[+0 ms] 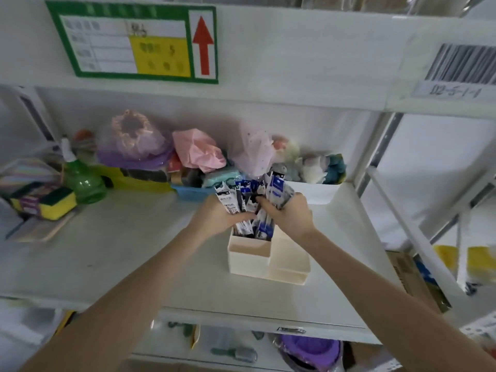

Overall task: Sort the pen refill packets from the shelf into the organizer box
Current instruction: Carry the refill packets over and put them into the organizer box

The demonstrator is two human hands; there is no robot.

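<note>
I see my left hand (218,214) and right hand (288,213) both clamped on a bundle of pen refill packets (248,200), its lower ends standing in the far-left compartment of the cream organizer box (268,261) on the white shelf (134,251).

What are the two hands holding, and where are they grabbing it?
Both hands hold pen refill packets standing in the organizer box. The left hand grips a bunch around the middle; the right hand grips another bunch around the middle too.
</note>
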